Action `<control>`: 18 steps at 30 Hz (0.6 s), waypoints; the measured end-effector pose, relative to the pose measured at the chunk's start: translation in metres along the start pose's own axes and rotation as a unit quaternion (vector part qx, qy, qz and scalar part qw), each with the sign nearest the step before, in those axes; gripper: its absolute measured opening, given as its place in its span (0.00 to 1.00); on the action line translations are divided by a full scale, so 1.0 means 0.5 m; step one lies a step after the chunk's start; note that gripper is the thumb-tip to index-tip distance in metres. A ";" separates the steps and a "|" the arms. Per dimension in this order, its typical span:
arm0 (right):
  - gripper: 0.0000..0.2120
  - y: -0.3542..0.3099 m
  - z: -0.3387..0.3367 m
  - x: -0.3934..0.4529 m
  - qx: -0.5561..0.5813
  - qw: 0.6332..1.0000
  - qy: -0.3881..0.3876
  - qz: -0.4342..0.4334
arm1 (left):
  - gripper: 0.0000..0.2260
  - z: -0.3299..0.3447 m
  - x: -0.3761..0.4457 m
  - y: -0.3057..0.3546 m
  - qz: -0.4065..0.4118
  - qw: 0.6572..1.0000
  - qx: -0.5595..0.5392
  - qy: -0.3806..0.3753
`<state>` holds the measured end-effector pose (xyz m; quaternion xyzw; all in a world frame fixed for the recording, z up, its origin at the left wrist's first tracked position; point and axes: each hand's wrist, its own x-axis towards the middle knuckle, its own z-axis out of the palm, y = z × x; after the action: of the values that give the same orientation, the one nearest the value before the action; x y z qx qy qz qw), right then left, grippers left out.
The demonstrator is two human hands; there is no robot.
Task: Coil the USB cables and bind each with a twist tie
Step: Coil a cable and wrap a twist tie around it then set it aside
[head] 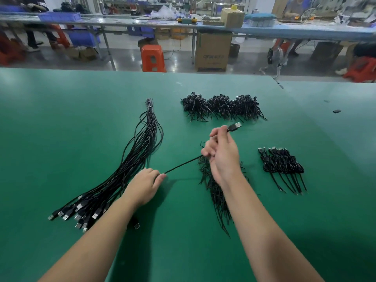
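Note:
My right hand (221, 155) grips one black USB cable (183, 164) just behind its plug (235, 126), which sticks out up and to the right. The cable runs taut down-left to my left hand (145, 185), which pinches it between thumb and fingers. A long bundle of uncoiled black USB cables (130, 165) lies at the left, plugs toward me. Under my right forearm is a loose pile of black twist ties (215, 192). A row of several coiled, tied cables (281, 163) lies at the right.
At the back of the green table (61, 119) sits a heap of finished coils (221, 107) in three clumps. A small dark object (336, 111) lies far right. Beyond the table edge are an orange stool (152, 58), a cardboard box (212, 50) and other workbenches.

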<state>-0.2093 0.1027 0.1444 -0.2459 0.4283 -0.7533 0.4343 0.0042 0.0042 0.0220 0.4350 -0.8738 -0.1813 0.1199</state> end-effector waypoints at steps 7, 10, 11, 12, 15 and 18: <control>0.16 -0.056 -0.032 0.043 -0.011 1.000 0.018 -0.002 | 0.28 -0.006 -0.040 0.024 -0.129 0.989 0.047 0.047; 0.15 -0.053 -0.034 0.043 -0.013 1.000 -0.008 0.021 | 0.28 -0.018 -0.045 0.051 -0.164 0.980 -0.025 -0.113; 0.15 -0.048 -0.035 0.041 -0.030 0.999 -0.015 0.021 | 0.27 -0.023 -0.049 0.059 -0.168 0.969 -0.057 -0.174; 0.15 -0.041 -0.034 0.038 -0.052 0.998 -0.025 0.019 | 0.26 -0.027 -0.053 0.066 -0.168 0.955 -0.084 -0.232; 0.16 -0.016 -0.036 0.029 -0.099 0.993 -0.063 0.024 | 0.22 -0.043 -0.062 0.085 -0.172 0.902 -0.164 -0.361; 0.19 0.009 -0.040 0.026 -0.149 0.984 -0.081 0.059 | 0.17 -0.063 -0.058 0.111 -0.133 0.913 -0.114 -0.369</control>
<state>-0.2287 0.0989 0.1305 -0.3424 0.5130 -0.6317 0.4696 -0.0067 0.0517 0.0725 0.4324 -0.7632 -0.4419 -0.1879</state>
